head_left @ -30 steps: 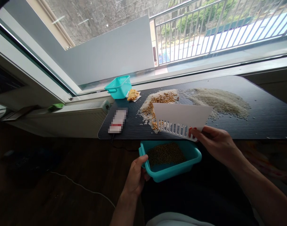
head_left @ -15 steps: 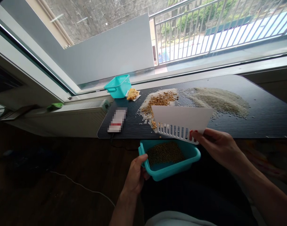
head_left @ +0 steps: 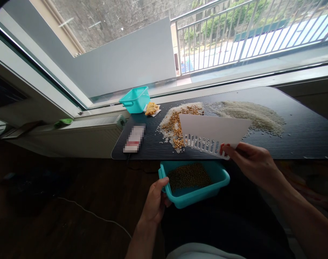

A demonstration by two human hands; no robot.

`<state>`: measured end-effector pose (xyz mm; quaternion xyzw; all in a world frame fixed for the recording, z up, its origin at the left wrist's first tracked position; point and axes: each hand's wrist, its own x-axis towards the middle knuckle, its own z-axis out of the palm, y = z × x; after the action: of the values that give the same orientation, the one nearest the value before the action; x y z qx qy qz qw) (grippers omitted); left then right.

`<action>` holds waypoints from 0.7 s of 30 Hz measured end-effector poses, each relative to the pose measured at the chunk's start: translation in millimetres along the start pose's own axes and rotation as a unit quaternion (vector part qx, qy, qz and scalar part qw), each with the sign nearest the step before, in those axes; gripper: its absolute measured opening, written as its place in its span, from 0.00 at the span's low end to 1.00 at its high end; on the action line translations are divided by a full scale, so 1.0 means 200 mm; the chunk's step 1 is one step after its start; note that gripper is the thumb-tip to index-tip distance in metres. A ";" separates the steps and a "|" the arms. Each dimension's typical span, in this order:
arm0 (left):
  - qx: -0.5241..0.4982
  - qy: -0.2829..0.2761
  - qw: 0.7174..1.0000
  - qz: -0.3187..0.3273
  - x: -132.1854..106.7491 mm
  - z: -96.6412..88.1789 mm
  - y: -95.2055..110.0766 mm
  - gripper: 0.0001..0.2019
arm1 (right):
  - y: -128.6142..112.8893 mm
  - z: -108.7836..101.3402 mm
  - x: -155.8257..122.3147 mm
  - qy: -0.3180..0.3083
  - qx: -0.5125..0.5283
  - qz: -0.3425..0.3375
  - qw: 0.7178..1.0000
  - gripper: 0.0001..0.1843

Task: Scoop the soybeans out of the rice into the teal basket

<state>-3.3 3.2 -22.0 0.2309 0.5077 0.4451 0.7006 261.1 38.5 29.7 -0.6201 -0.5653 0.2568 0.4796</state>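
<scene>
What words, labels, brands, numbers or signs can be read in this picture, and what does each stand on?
No text can be read.
Oblong thing on the table: pixelated, so any print is unreadable.
White slotted scraper: no lettering shows.
Front tub and back tub: no lettering shows.
Blue patch outdoors: too small to tell.

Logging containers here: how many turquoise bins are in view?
2: the front turquoise bin, held in the left grip; the rear turquoise bin, at the far-left corner of the table. More may be hidden.
</scene>
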 end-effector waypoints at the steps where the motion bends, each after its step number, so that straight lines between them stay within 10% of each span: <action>1: 0.000 0.002 1.000 -0.002 0.00 0.00 0.00 0.19 | 0.00 0.00 0.01 -0.002 0.000 -0.002 1.000 0.14; 21: 0.000 0.000 1.000 -0.007 0.01 -0.01 -0.01 0.18 | 0.00 0.01 0.03 -0.037 -0.020 -0.005 0.999 0.17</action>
<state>-4.5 3.6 -24.7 0.2272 0.5092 0.4404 0.7036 260.6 45.2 29.3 -0.6166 -0.5909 0.2661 0.4469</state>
